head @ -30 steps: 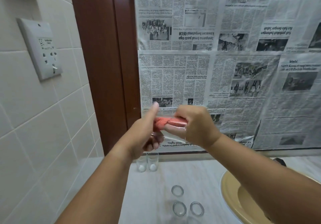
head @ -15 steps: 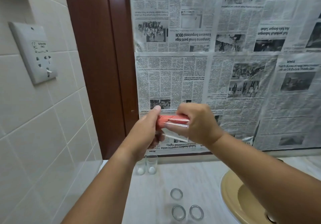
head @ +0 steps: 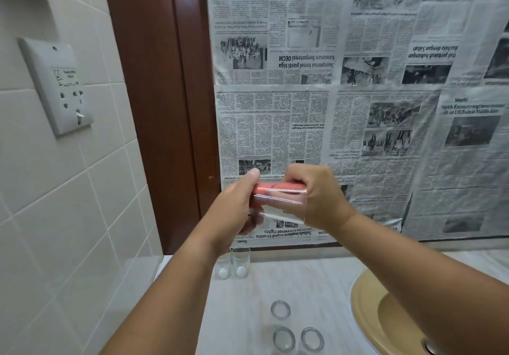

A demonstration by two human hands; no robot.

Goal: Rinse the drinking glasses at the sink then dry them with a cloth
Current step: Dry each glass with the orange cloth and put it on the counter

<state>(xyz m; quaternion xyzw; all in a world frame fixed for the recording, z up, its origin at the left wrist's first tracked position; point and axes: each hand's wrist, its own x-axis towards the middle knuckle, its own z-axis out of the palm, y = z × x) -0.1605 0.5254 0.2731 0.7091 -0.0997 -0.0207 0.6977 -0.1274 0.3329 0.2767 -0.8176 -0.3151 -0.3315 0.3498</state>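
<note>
I see the right hand (head: pixel 316 197) with its grip curled round the glass (head: pixel 278 210), held sideways above the counter (head: pixel 316 286). The left hand (head: pixel 234 211) pinches the pink cloth (head: pixel 275 188) stuffed inside. Risk: twisting may make a slick glass slip and drop onto the standing glasses (head: pixel 283 339).

Fingers of the left hand (head: pixel 234 208) were blurred under the glass (head: pixel 278 208), the cloth (head: pixel 275 188) ended buried in the right hand (head: pixel 322 197), and the sink (head: pixel 366 308) ran off the bottom edge.
</note>
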